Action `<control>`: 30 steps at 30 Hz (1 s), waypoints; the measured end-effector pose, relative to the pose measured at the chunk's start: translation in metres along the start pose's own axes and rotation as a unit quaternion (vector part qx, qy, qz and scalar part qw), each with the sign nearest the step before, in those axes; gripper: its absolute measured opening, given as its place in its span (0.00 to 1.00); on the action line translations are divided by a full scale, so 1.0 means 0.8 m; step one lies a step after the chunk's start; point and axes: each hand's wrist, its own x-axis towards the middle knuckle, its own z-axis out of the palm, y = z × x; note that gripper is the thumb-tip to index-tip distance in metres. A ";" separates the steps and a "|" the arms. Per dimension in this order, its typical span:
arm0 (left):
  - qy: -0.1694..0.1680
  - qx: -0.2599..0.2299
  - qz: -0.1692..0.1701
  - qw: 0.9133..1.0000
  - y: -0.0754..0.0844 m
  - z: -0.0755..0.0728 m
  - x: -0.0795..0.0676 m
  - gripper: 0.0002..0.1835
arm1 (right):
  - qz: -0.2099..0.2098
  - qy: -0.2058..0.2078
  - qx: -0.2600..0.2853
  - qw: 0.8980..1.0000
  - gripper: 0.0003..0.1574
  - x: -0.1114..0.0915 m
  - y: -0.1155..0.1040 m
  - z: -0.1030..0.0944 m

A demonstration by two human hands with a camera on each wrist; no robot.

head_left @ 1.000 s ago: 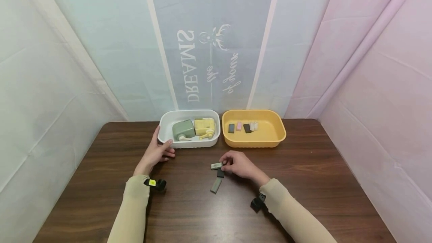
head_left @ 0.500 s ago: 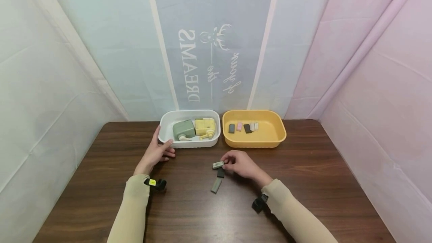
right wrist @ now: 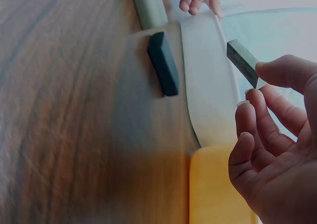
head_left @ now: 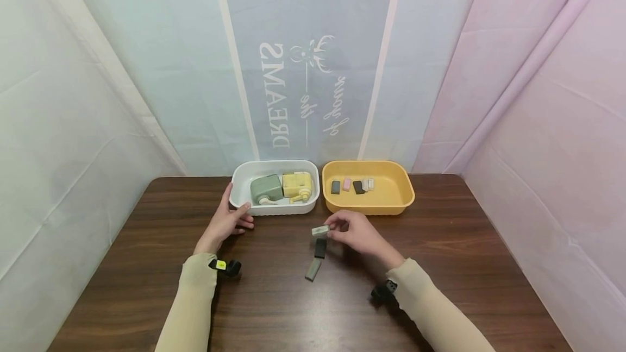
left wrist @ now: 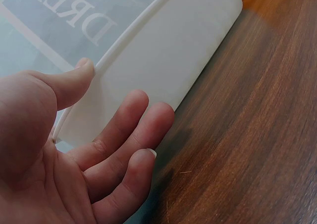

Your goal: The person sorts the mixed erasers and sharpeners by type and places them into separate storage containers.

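Observation:
My right hand (head_left: pixel 359 231) pinches a pale grey-green rectangular block (head_left: pixel 320 230) between thumb and fingertips, in front of the gap between two tubs. In the right wrist view this block (right wrist: pixel 243 63) is raised off the table. Just below it lies a black block (head_left: pixel 320 248), and nearer me a long grey-green block (head_left: pixel 313 269). My left hand (head_left: pixel 226 220) holds the front left corner of the white tub (head_left: pixel 274 211). The left wrist view shows the thumb on its rim and other fingers beside its outer wall (left wrist: pixel 163 50); the index finger is mostly hidden.
In the white tub lie a green pump bottle (head_left: pixel 266 187) and a yellow pump bottle (head_left: pixel 296 183). Right beside it stands a yellow tub (head_left: pixel 391 186) with several small pieces, among them a pink one (head_left: pixel 346 184). A printed curtain (head_left: pixel 308 15) hangs behind the table.
The right hand has lifted the pale grey-green block and moved it slightly away from me and right, uncovering more of the black block. The left hand stays at the white tub.

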 end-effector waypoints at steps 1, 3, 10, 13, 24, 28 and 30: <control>0.000 0.000 -0.001 1.000 0.000 0.000 0.000 0.49 | -0.002 0.003 -0.001 1.000 0.10 0.000 -0.001 -0.003; 0.000 0.000 -0.003 1.000 0.001 -0.001 0.000 0.49 | -0.006 0.008 -0.001 1.000 0.10 -0.001 -0.002 -0.009; 0.001 0.004 -0.009 1.000 0.006 -0.001 -0.001 0.48 | -0.011 0.027 -0.008 1.000 0.11 0.001 -0.008 -0.031; 0.000 0.003 -0.010 1.000 0.006 -0.001 -0.001 0.48 | -0.010 0.034 -0.009 0.999 0.10 0.003 -0.009 -0.042; -0.005 0.002 -0.014 1.000 0.011 -0.002 -0.001 0.47 | -0.004 0.056 -0.058 0.997 0.09 0.019 -0.014 -0.089; -0.006 -0.001 -0.017 1.000 0.012 -0.002 -0.001 0.47 | 0.004 0.062 -0.067 0.996 0.08 0.028 -0.015 -0.109; -0.006 -0.001 -0.017 1.000 0.013 -0.002 -0.001 0.47 | 0.008 0.063 -0.064 0.996 0.08 0.033 -0.014 -0.119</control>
